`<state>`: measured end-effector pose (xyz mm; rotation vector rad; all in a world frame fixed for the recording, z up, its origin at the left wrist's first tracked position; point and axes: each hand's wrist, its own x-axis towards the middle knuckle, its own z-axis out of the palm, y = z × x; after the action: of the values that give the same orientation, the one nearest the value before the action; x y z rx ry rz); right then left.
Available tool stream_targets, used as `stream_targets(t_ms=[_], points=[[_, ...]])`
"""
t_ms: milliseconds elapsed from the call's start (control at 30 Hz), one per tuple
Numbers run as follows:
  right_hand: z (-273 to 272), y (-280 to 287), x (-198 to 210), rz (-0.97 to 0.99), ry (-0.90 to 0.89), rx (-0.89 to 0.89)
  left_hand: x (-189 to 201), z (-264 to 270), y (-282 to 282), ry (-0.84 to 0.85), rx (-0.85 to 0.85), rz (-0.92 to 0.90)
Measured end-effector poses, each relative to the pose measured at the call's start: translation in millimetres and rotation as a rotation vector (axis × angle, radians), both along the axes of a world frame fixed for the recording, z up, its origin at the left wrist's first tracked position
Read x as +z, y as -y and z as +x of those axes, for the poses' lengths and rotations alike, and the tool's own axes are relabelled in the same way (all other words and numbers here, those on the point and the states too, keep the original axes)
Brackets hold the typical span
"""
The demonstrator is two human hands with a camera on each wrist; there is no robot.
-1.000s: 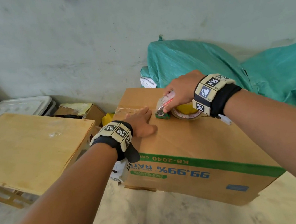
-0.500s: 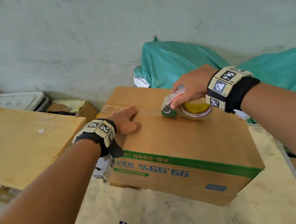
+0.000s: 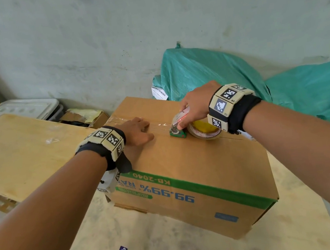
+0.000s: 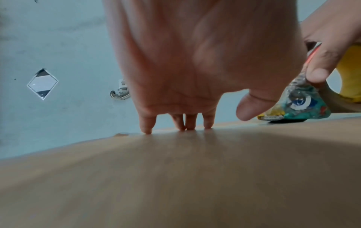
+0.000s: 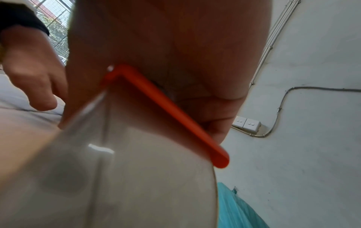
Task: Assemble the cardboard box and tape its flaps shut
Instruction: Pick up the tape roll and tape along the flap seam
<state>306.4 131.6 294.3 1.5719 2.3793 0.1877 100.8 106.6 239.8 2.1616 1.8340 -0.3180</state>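
Left of centre in the frame, the left hand (image 3: 137,131) lies flat with straight fingers on the cardboard box (image 3: 186,164), pinning the flaps so the tape (image 3: 157,124) sticks. Further right, the right hand (image 3: 196,105) grips the tape dispenser (image 3: 183,127) on the seam, apparently to run it rightward.

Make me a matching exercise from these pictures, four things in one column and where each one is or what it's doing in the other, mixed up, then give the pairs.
1. left hand
2. right hand
3. cardboard box
4. green sacks

a. piled against the wall
b. grips the tape dispenser
c. fingers pressed flat on the taped seam
d. sits on the table, flaps folded down

Pairs: 1-c, 2-b, 3-d, 4-a
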Motion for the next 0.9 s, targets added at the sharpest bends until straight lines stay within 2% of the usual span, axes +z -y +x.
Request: stream_targets(t_ms=[100, 200, 267, 467, 900], points=[[2.4, -3.0, -1.2, 0.014, -0.013, 0.009, 3.3, 13.2, -0.2, -0.072, -0.019, 0.003], [5.7, -4.5, -5.5, 0.006, -0.026, 0.007, -4.2, 29.5, 0.9, -0.047, -0.094, -0.080], [6.4, -4.9, -7.4, 0.002, -0.030, 0.009, -10.1, 30.0, 0.7, -0.014, -0.026, -0.129], [8.5, -6.2, -7.4, 0.005, -0.042, 0.024, -7.8, 41.6, 5.7, -0.011, -0.033, -0.049], [13.0, -6.2, -6.5, 0.006, -0.047, 0.063, -10.3, 50.3, 12.9, 0.060, 0.000, -0.123]])
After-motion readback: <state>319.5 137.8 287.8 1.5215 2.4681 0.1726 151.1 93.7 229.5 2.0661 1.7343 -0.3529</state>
